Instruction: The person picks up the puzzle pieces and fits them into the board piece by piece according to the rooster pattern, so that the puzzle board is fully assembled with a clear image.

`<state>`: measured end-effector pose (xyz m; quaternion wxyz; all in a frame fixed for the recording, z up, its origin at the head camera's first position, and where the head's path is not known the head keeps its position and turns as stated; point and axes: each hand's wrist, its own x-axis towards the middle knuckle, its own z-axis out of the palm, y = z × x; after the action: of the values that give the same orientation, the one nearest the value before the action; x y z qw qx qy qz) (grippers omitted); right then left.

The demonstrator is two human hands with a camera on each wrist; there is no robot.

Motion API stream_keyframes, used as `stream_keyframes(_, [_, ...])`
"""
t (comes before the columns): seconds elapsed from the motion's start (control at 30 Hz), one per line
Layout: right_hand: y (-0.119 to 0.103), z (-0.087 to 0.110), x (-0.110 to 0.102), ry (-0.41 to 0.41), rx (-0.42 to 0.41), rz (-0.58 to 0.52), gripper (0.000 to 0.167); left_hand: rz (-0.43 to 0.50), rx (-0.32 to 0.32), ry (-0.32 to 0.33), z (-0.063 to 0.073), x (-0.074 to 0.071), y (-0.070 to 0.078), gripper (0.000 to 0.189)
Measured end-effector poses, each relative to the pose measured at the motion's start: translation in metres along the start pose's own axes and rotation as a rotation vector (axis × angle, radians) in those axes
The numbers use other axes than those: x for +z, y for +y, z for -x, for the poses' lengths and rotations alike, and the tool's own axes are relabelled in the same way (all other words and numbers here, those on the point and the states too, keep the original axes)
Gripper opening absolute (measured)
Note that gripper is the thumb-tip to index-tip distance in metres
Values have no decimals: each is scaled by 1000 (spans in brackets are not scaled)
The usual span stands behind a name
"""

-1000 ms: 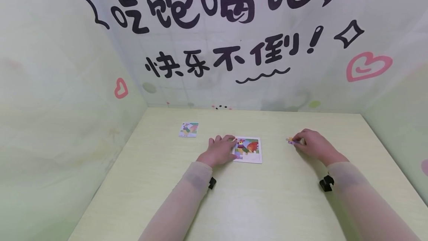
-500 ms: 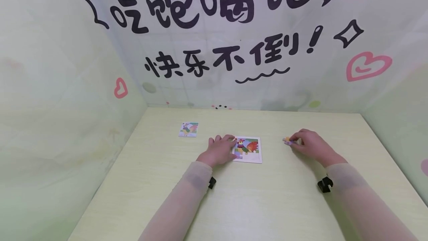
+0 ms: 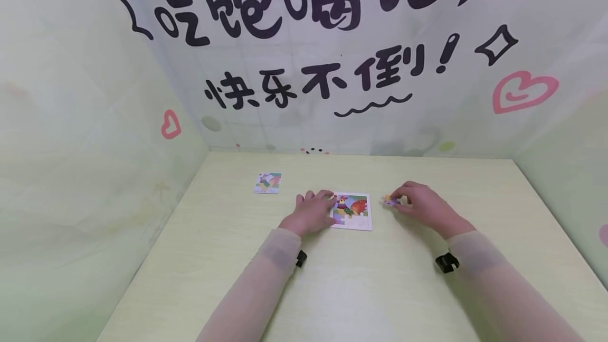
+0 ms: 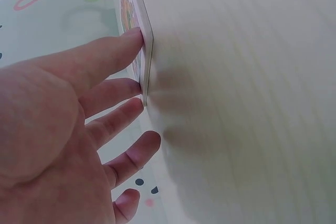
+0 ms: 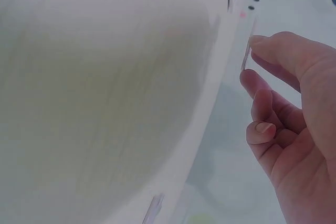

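A framed jigsaw puzzle (image 3: 351, 211) with a rooster picture lies mid-table; its lower right part shows bare pale backing. My left hand (image 3: 310, 214) rests at its left edge, thumb and fingertips touching the frame. In the left wrist view those fingers (image 4: 123, 51) are fairly straight, the outer ones off the puzzle. Right of the puzzle, my right hand (image 3: 423, 206) pinches a purple and orange puzzle piece (image 3: 388, 201) between thumb and fingers, just apart from the frame. Edge-on, that piece (image 5: 246, 55) looks thin in the right wrist view, the other fingers curled beneath.
A small square card (image 3: 267, 183) with a paler rooster picture lies at the back left of the table (image 3: 351, 284). Printed cloth walls (image 3: 304, 131) bound its back and sides. A thin greyish strip (image 5: 153, 209), blurred, shows low in the right wrist view.
My right hand has moved left across the table with the puzzle piece, close to the puzzle's right side. My left hand has stayed at the puzzle's left edge.
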<state>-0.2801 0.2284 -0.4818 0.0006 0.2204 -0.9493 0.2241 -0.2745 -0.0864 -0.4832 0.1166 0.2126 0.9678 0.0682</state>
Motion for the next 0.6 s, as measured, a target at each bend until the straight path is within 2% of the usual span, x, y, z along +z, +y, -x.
stream_keyframes(0.27, [-26,-6,22,31,-159,3,15,14,4,1,1,-3,1,66])
stream_keyframes(0.6, [-55,-16,38,-61,-176,-13,17,24,-2,7,1,-1,0,66])
